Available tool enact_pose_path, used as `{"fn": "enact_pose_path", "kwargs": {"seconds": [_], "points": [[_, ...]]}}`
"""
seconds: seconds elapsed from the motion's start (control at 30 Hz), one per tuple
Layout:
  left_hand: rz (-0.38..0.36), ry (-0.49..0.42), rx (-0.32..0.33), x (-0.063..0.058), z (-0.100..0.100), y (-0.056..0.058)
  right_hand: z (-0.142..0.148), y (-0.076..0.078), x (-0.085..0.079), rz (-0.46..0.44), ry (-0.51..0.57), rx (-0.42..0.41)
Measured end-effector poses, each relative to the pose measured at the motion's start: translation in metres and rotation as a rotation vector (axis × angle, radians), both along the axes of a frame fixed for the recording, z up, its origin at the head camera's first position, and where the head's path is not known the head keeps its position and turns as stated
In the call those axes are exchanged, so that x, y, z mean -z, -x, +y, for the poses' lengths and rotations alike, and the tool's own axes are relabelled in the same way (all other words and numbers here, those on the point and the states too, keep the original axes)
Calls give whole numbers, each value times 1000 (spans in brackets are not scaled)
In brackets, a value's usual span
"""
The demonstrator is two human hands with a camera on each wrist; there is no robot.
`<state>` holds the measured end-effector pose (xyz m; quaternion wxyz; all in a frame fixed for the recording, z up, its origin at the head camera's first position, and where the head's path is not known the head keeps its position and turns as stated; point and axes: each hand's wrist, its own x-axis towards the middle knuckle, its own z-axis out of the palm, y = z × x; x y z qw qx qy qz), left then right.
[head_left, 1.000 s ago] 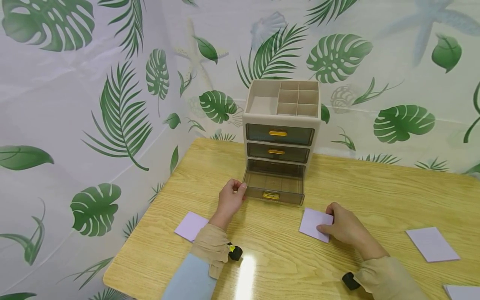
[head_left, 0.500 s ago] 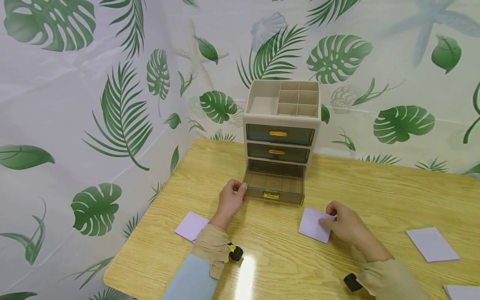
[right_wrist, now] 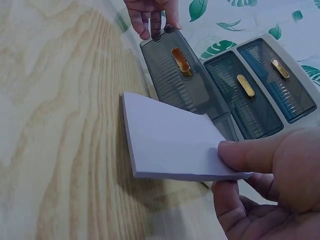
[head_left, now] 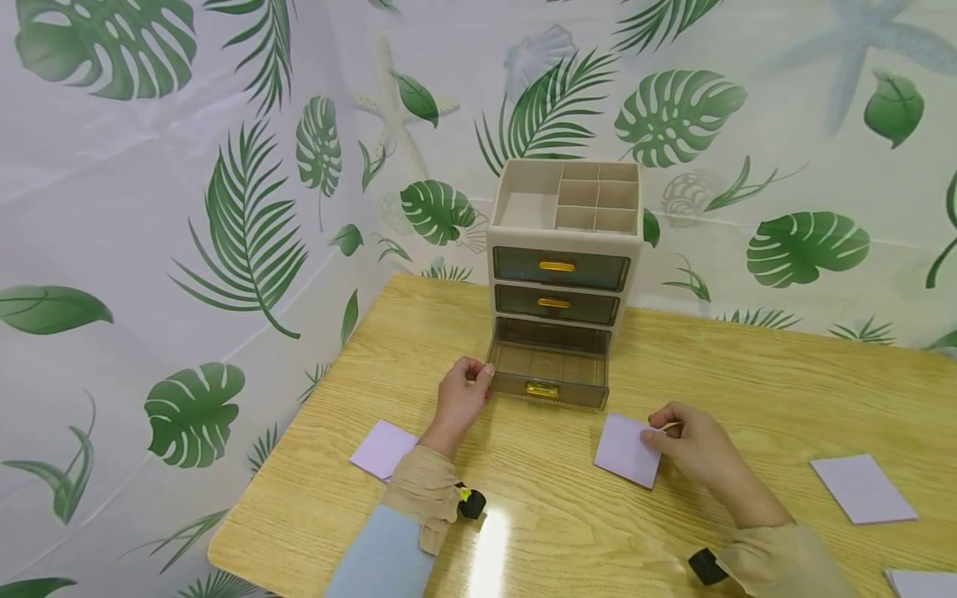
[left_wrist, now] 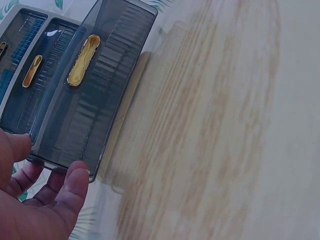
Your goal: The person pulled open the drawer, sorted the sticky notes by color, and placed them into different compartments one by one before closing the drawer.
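Observation:
A beige desktop organizer stands at the back of the table, its bottom drawer pulled out. My left hand holds that drawer by its left front corner, with thumb and fingers at the smoky clear wall in the left wrist view. A pad of lilac sticky notes is pinched at its right edge by my right hand, in front of the drawer's right corner. The right wrist view shows the thumb on top of the pad and fingers beneath. Inside the drawer I see no loose item.
Another lilac pad lies left of my left forearm. Two more, a pad and a partly cropped pad, lie at the right. The wooden table meets a leaf-patterned backdrop behind and at left.
My right thumb and hand have shifted slightly right along the pad toward its edge, and the pad has tilted a little. The left hand and drawer keep their place.

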<state>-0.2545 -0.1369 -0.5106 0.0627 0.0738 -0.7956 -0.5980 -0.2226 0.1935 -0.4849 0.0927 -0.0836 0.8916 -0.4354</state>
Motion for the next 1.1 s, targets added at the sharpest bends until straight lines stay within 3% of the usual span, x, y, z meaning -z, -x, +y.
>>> {"fn": "enact_pose_path", "kwargs": {"seconds": [0.4, 0.77, 1.1], "points": [[-9, -12, 7, 0, 0, -1, -4, -3, -9, -8, 89, -66], [-10, -15, -2, 0, -1, 1, -16, 3, -27, 129, 133, -104], [-18, -5, -6, -2, 0, 0, -35, 18, -52, 180, 157, -104]]}}
